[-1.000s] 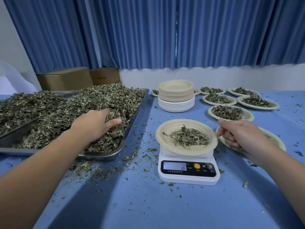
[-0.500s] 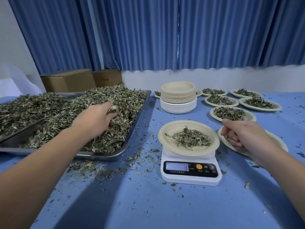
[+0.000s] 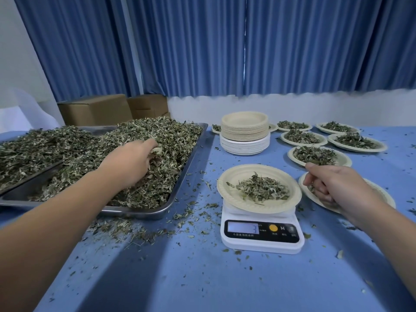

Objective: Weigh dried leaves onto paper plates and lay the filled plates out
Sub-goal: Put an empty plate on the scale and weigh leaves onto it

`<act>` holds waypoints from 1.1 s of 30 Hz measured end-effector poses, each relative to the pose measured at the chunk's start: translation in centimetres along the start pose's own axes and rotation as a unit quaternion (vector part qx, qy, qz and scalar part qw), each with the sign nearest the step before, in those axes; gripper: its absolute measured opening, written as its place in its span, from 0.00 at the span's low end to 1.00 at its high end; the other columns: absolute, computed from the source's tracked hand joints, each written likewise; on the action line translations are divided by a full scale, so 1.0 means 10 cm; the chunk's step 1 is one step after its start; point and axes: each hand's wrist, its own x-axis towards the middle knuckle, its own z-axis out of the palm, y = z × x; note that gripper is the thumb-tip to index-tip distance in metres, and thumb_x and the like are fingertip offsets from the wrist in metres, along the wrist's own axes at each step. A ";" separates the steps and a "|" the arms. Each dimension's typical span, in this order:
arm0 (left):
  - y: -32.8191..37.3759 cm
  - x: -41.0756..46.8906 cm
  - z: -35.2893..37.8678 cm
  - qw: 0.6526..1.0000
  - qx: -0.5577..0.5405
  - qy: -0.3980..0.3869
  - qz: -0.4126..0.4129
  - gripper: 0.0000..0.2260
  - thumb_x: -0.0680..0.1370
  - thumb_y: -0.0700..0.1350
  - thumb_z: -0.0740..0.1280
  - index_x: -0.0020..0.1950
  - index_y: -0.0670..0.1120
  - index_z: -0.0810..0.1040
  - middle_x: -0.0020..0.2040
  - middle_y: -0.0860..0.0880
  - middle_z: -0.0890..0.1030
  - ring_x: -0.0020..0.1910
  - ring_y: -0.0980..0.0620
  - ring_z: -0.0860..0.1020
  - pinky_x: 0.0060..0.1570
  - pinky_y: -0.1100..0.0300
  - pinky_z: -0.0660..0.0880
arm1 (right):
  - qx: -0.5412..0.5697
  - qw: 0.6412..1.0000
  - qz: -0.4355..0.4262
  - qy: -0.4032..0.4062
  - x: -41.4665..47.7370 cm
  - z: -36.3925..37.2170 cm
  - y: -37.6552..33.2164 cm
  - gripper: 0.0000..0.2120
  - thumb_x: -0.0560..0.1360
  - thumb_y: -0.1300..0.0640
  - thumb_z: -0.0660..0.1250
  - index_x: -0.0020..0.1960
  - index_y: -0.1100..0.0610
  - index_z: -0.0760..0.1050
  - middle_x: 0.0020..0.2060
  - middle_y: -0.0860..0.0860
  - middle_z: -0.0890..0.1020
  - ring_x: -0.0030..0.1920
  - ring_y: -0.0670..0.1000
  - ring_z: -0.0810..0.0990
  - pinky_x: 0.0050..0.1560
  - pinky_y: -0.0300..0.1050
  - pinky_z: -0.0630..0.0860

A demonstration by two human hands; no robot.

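A white kitchen scale [image 3: 262, 237] stands at the table's middle and its display reads 3. On it sits a paper plate [image 3: 229, 183] with a small heap of dried leaves [image 3: 262, 188]. My left hand [image 3: 131, 162] is dug into the leaf pile [image 3: 157, 136] in a steel tray [image 3: 180, 176], with its fingers curled round a bunch of leaves. To the right of the scale, my right hand [image 3: 333, 185] hovers over another paper plate [image 3: 382, 192]; its fingers are curled, and a few leaves show between them.
A stack of unused paper plates [image 3: 245, 131] stands behind the scale. Several filled plates [image 3: 302, 137] lie at the back right. A second tray of leaves [image 3: 33, 149] and cardboard boxes [image 3: 94, 111] are at the left. Leaf crumbs litter the blue table [image 3: 202, 278].
My left hand has closed its fingers into the leaf pile and lifted slightly. The scale display changed to 3. My right hand has hardly moved.
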 end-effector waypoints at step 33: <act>0.29 0.13 -0.21 0.996 -0.078 0.047 -0.002 0.08 0.82 0.43 0.56 0.43 0.47 0.66 0.38 0.48 0.73 0.37 0.49 0.73 0.35 0.53 0.67 | -0.008 1.000 -0.011 -0.008 0.01 0.00 0.00 0.21 0.78 0.48 0.64 0.28 0.54 0.79 0.22 0.50 0.62 0.20 0.49 0.59 0.23 0.38 0.56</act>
